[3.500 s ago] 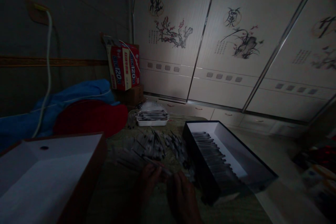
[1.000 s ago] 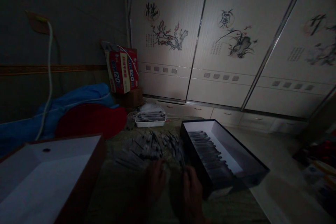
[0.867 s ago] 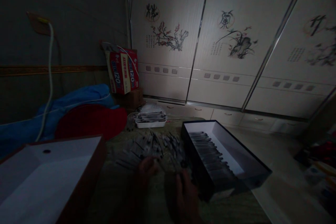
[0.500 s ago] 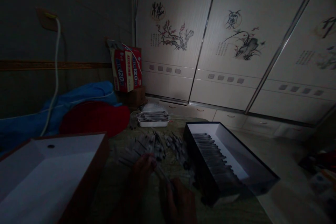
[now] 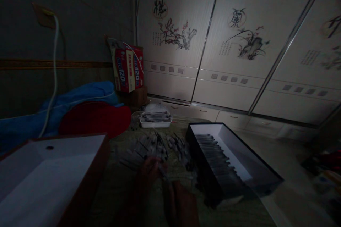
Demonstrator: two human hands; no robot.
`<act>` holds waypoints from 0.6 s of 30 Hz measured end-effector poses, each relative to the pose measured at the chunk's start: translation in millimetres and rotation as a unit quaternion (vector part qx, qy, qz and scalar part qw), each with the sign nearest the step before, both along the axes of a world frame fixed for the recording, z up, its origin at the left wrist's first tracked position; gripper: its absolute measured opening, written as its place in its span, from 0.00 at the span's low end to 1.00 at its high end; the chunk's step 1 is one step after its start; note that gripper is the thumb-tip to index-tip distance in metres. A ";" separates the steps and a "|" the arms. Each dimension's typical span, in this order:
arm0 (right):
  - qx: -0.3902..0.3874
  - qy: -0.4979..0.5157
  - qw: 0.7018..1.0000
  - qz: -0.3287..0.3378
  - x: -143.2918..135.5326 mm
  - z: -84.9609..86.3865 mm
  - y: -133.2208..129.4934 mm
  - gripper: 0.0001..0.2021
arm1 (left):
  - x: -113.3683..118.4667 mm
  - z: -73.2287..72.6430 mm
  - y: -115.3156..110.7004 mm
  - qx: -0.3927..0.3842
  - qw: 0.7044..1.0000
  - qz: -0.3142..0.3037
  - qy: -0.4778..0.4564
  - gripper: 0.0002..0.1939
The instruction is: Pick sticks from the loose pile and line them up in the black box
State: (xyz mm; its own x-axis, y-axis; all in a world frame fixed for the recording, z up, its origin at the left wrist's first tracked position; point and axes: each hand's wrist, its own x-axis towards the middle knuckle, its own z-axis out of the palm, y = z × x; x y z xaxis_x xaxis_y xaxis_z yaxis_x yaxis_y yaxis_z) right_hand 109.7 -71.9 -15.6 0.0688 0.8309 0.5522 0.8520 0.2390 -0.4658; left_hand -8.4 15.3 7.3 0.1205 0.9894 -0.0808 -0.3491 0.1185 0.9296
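Observation:
In dim light, a slim pale pen (image 5: 165, 176) spans the gap between my hands. My left hand (image 5: 148, 173) pinches its far end, close to a spread of loose clear and dark pen pieces (image 5: 149, 145) on the table. Lower down and to the right, my right hand (image 5: 183, 202) is closed around the near end; its fingertips are dark and partly hidden. Another bunch of dark-tipped pens (image 5: 179, 147) lies beside the spread. A dark-rimmed box (image 5: 242, 149) to the right holds a row of pens (image 5: 218, 159) along its left side.
A white tray (image 5: 156, 125) full of thin sticks stands at the table's far end. On the left is a reddish-brown box with a white inside (image 5: 71, 163). Behind it lie red cloth (image 5: 96, 118) and blue cloth (image 5: 87, 92), with a white cable (image 5: 55, 67) hanging down.
Both hands stay on the pen. My left hand has shifted slightly right and down, nearer my right hand. The boxes and loose pens have not moved.

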 end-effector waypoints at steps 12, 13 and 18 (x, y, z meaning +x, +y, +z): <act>0.000 0.170 0.985 -0.030 -14.5 -14.7 -5.5 0.21 | 5.9 6.7 -8.4 0.012 1.000 -0.008 0.027 0.18; 0.001 0.207 0.977 -0.046 -14.8 -19.3 -5.6 0.21 | 7.0 5.6 -8.5 0.016 1.000 -0.006 0.019 0.19; -0.054 0.328 0.943 -0.030 -10.3 -21.5 2.5 0.23 | 9.1 4.2 -6.7 0.016 1.000 -0.003 -0.009 0.19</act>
State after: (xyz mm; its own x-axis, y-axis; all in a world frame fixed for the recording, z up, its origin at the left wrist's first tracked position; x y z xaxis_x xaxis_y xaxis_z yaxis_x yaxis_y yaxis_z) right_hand 99.4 -69.3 -37.1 0.4152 0.8634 0.2866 0.3827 0.1200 -0.9160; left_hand 0.7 8.6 11.5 0.1272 0.9907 -0.0472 -0.3660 0.0912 0.9261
